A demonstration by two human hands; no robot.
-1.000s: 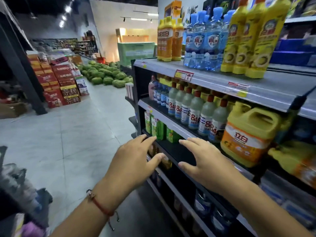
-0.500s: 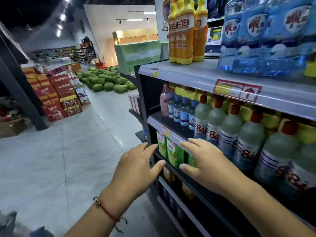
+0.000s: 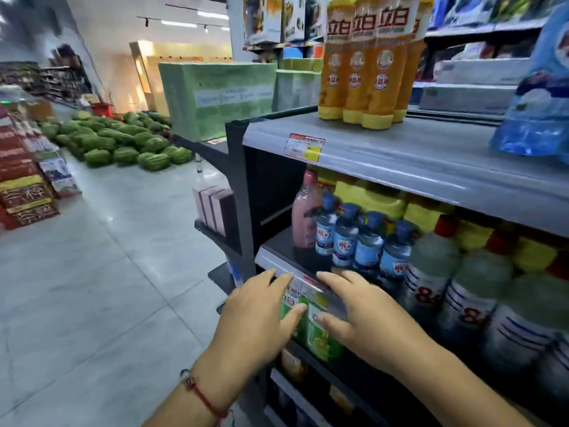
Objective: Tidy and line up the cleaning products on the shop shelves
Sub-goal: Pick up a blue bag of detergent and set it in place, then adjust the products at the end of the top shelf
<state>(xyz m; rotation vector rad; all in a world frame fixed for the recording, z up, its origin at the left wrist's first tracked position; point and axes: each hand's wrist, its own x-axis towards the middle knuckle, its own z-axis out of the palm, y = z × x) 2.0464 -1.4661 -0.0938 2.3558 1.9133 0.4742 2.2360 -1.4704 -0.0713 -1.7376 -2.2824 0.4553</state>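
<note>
My left hand (image 3: pixel 258 315) and my right hand (image 3: pixel 360 309) are held out side by side with straight fingers, in front of green packs (image 3: pixel 311 325) on a lower shelf. Neither hand holds anything; whether the fingers touch the packs is unclear. Just above them, the middle shelf (image 3: pixel 277 260) carries a pink bottle (image 3: pixel 303 211), small blue bottles (image 3: pixel 348 241) and red-capped grey bottles (image 3: pixel 431 272). Yellow jugs (image 3: pixel 369 198) stand behind those. The top shelf (image 3: pixel 400 149) carries a pack of orange-yellow bottles (image 3: pixel 366 66) and a large blue bottle (image 3: pixel 542 97).
The shelf unit ends at a black side panel (image 3: pixel 246 195) to the left of my hands. A tiled aisle (image 3: pixel 92 272) runs leftwards to a heap of watermelons (image 3: pixel 123 143). Stacked red boxes (image 3: pixel 21 180) line the far left. Green cartons (image 3: pixel 215 94) sit behind the shelf end.
The view has moved left along the shelves and closer. Both hands, still flat and empty, now sit in front of the green packs at the shelf's left end.
</note>
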